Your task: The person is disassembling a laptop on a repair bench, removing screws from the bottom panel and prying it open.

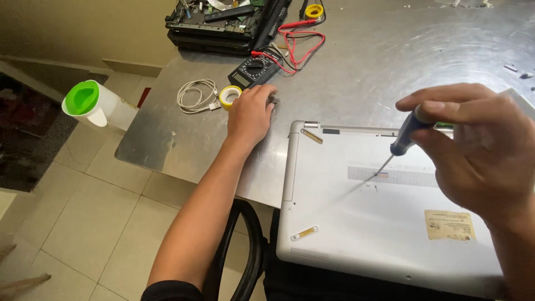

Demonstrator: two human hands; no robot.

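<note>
Right hand [479,150] grips the screwdriver [404,139], tip angled onto the upturned laptop [384,223]; left hand [251,114], curled, rests on the table [356,72] left of the laptop, pinching something small.

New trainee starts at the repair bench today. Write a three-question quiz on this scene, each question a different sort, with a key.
1. True or false: the right hand holds a screwdriver over the upturned silver laptop.
2. The left hand rests on the metal table beside: A) yellow tape roll B) green-lidded jug C) the laptop's label
3. Name the black meter with red leads.

Key: 1 true; 2 A; 3 multimeter.
</note>
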